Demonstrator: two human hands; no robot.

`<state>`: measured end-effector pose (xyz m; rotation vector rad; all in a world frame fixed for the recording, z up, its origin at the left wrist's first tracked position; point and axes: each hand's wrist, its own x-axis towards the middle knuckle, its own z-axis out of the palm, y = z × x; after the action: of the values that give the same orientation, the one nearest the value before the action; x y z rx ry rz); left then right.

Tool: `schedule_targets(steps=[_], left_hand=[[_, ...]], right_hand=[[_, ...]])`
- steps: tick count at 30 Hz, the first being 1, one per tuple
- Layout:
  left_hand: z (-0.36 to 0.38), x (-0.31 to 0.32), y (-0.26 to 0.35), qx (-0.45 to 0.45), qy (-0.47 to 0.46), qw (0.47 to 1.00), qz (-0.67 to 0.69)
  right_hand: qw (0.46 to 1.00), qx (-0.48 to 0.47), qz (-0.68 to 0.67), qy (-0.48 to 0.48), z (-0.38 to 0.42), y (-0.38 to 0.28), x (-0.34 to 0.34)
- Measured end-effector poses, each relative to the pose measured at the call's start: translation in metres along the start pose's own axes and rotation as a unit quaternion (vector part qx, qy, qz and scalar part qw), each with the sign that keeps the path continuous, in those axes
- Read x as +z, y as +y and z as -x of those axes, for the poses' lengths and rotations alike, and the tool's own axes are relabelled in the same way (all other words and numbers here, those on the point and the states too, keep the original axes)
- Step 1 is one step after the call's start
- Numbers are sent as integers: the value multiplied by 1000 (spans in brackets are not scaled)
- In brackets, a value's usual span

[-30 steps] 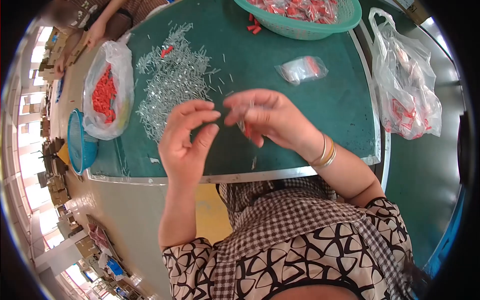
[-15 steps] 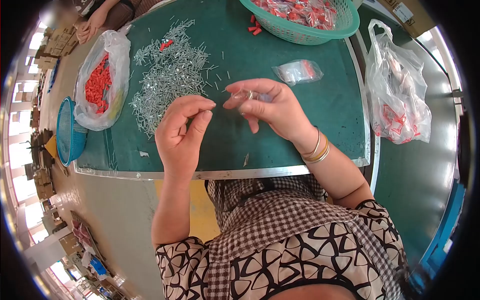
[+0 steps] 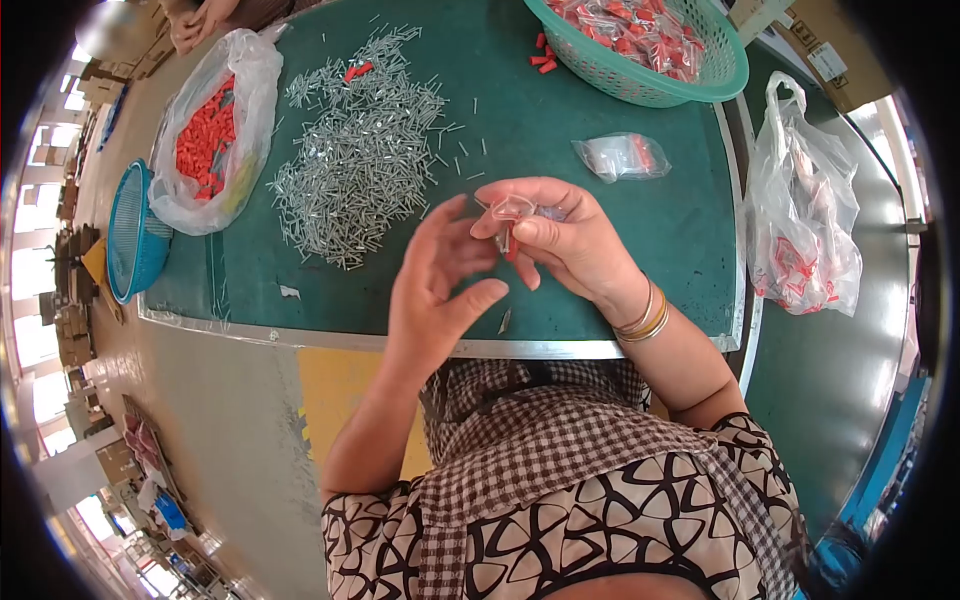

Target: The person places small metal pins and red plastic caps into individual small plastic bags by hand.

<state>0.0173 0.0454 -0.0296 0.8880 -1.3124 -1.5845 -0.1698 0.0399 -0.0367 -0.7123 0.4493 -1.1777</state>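
My right hand [image 3: 565, 232] pinches a small clear plastic bag [image 3: 513, 209] above the front part of the green table [image 3: 640, 270]. Something red and thin silvery pieces show at the bag's lower end. Just left of the bag is my left hand [image 3: 440, 275], its thumb and fingers apart and slightly blurred. It holds nothing that I can see. Beyond it lies a wide heap of small silvery metal pins or screws [image 3: 360, 170], with a few red pieces [image 3: 356, 72] on top.
At the left, an open plastic bag [image 3: 262, 70] holds red pieces, beside a blue basket [image 3: 125, 230]. A green basket [image 3: 640, 88] of filled packets stands at the back right. A packet [image 3: 622, 157] lies nearer. White carrier bag [image 3: 805, 220] at right; another person's hands [image 3: 200, 25] far left.
My left hand has moved right, from beside the heap to the small bag, and its pinched fingers have spread. Red and silvery pieces now show at the bag. The view has shifted slightly.
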Motion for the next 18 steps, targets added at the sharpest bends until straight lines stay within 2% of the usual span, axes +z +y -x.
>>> schedule_targets(steps=[2, 4, 6, 9, 13, 18], left_hand=[[3, 5, -5, -48, -3, 996, 75], [3, 9, -14, -42, 27, 993, 111], [3, 10, -19, -64, 58, 987, 134], [3, 6, -17, -108, 55, 970, 211], [3, 0, -15, -140, 29, 972, 187], [5, -9, -9, -145, 23, 970, 195]], right_hand=[[1000, 9, 3, 7, 0, 7, -1], [1000, 18, -2, 5, 0, 10, 1], [998, 22, 47, 23, 0, 9, 6], [994, 26, 104, 35, 2, 15, 9], [973, 35, 225, 28, 4, 13, 13], [956, -2, 294, 14, 6, 13, 18]])
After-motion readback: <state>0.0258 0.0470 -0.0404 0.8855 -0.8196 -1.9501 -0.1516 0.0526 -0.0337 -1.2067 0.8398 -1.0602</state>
